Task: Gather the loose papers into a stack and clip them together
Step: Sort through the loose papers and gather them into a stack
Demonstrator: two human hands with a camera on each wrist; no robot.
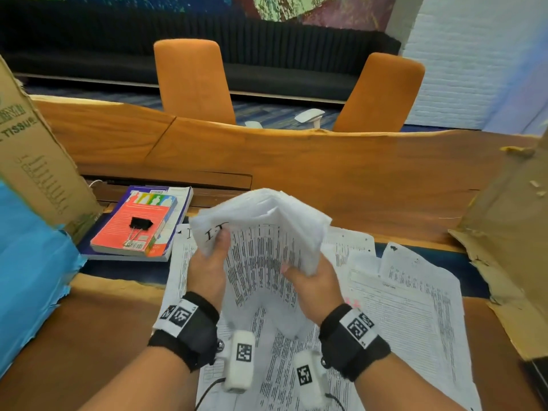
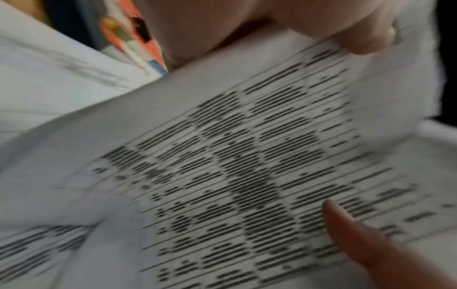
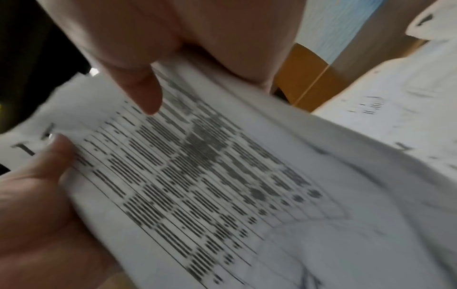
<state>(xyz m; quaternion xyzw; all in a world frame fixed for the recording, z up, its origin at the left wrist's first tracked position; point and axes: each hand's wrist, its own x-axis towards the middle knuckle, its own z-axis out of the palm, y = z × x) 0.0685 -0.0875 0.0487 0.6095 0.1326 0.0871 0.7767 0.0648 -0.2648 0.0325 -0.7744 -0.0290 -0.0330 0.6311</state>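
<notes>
Both hands hold a bundle of printed papers (image 1: 261,250) raised above the table, its sheets bowed and fanned at the top. My left hand (image 1: 210,259) grips its left edge, thumb on the printed face. My right hand (image 1: 308,277) grips the right edge, thumb on the print (image 3: 146,91). In the left wrist view the same sheet (image 2: 247,156) fills the frame. More loose papers (image 1: 400,307) lie spread on the table beneath and to the right. A black binder clip (image 1: 139,226) rests on a red book (image 1: 130,232) to the left, away from both hands.
The red book lies on a larger purple book (image 1: 178,197). A cardboard box (image 1: 35,161) stands at the left with blue plastic (image 1: 29,262) below it, and torn cardboard (image 1: 510,232) at the right. Two orange chairs (image 1: 192,81) stand beyond the wooden table (image 1: 326,173).
</notes>
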